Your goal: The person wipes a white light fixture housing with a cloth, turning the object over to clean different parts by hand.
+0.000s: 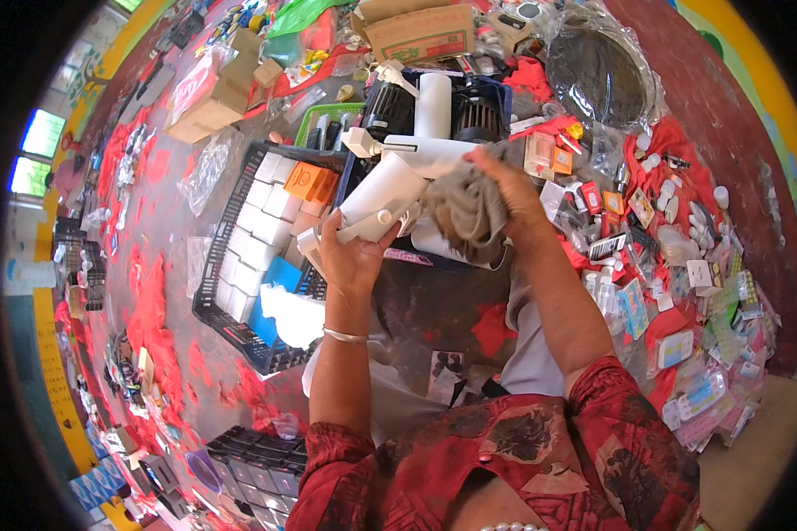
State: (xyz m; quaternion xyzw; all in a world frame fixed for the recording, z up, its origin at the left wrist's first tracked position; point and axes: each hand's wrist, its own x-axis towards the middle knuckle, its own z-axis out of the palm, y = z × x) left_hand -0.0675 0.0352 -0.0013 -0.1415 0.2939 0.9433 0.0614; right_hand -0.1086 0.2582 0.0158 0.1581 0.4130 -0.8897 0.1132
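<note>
Left hand (352, 257) clamped around smooth white plastic cylindrical device (383, 196); right hand (509, 190) gripping crumpled grey cloth (466, 208) against it.

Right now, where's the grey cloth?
The grey cloth is mid-frame, bunched in the right hand, pressed against the white cylinder held by the left hand.

We wear a red blouse w/ dark floral print, short sleeves (345, 460), thin silver bangle (344, 335) on left wrist, pearl necklace (514, 527) at neck.
</note>
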